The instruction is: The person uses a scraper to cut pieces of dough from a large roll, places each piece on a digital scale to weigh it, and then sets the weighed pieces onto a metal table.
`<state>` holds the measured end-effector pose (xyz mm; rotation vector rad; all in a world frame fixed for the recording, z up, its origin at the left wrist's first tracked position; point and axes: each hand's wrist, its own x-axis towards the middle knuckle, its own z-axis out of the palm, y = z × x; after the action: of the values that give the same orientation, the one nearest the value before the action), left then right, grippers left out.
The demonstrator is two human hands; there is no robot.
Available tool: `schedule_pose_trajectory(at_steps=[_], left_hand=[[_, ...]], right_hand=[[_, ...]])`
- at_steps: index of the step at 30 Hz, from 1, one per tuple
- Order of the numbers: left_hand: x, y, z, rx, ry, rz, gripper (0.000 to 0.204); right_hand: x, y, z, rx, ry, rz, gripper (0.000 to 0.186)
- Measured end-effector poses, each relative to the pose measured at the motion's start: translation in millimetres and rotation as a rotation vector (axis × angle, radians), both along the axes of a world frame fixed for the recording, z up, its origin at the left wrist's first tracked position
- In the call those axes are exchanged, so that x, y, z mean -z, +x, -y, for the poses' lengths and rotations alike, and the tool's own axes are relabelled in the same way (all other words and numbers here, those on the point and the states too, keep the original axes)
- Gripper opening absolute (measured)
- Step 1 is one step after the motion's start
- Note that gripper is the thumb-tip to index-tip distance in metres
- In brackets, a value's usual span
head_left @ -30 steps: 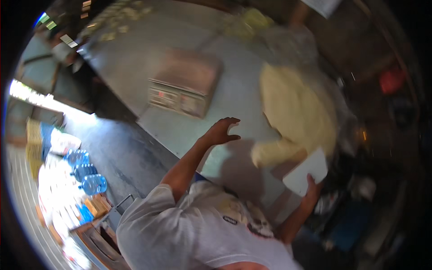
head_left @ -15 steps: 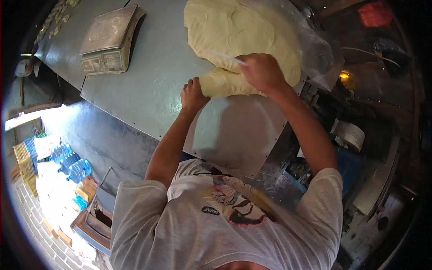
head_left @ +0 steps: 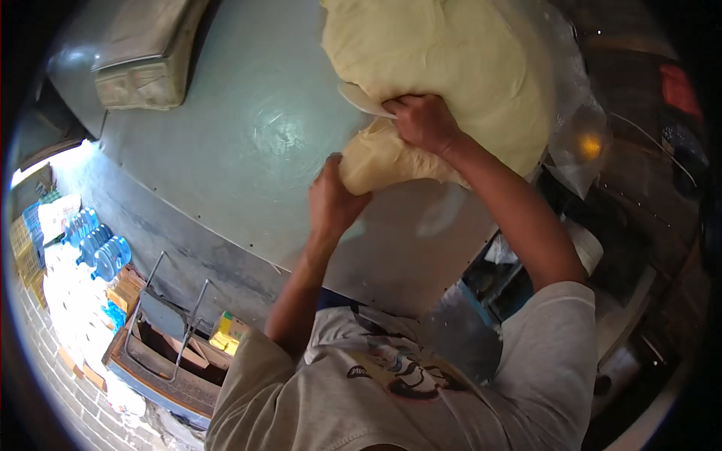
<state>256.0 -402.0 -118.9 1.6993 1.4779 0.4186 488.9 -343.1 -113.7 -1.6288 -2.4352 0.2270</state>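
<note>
A large mound of pale yellow dough [head_left: 451, 60] lies on the metal tabletop [head_left: 226, 165]. From its near side a thick flap of dough [head_left: 383, 161] sticks out to the left, partly split from the mound. My left hand [head_left: 335, 199] is closed round the flap's left end. In my right hand [head_left: 425, 124] is a white dough scraper [head_left: 359, 99], its flat blade lying in the gap between flap and mound. My right fist rests against the dough, and the grip hides part of the scraper.
A weighing scale [head_left: 143, 79] stands at the table's far left. Clear plastic sheeting [head_left: 575, 128] borders the mound on the right. Below left are blue water bottles [head_left: 98, 244] and a metal-framed chair [head_left: 162, 312]. Dark machinery [head_left: 496, 278] stands beside the table's right edge.
The whole view has shifted. My left hand has drawn the flap's end nearer to me, bending it. The scraper has turned from edge-on to show its flat face, low in the gap.
</note>
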Motion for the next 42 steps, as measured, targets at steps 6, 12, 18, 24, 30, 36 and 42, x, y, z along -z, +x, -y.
schedule_pose_trajectory(at_steps=[6, 12, 18, 24, 30, 36, 42], left_hand=[[-41, 27, 78, 0.07, -0.253, 0.152, 0.056], [-44, -17, 198, 0.103, -0.18, 0.099, 0.055], [-70, 40, 265, -0.152, 0.058, -0.631, 0.123], [-39, 69, 262, -0.148, 0.2, -0.647, 0.123], [-12, 62, 241, -0.319, 0.495, -0.541, 0.081], [-14, 57, 203, -0.296, 0.328, -0.363, 0.069], [-22, 69, 162, -0.594, 0.035, -0.16, 0.047]], right_hand=[[-12, 2, 10, 0.137, -0.097, 0.049, 0.012], [-62, -13, 131, -0.207, 0.035, -0.291, 0.02], [-160, 96, 175, 0.048, 0.076, -0.298, 0.025], [-172, 110, 163, -0.023, 0.037, -0.021, 0.023], [-124, 108, 127, -0.154, -0.083, 0.232, 0.019], [-59, 112, 86, -0.286, -0.172, 0.159, 0.019], [-28, 85, 34, -0.347, -0.266, 0.108, 0.02]])
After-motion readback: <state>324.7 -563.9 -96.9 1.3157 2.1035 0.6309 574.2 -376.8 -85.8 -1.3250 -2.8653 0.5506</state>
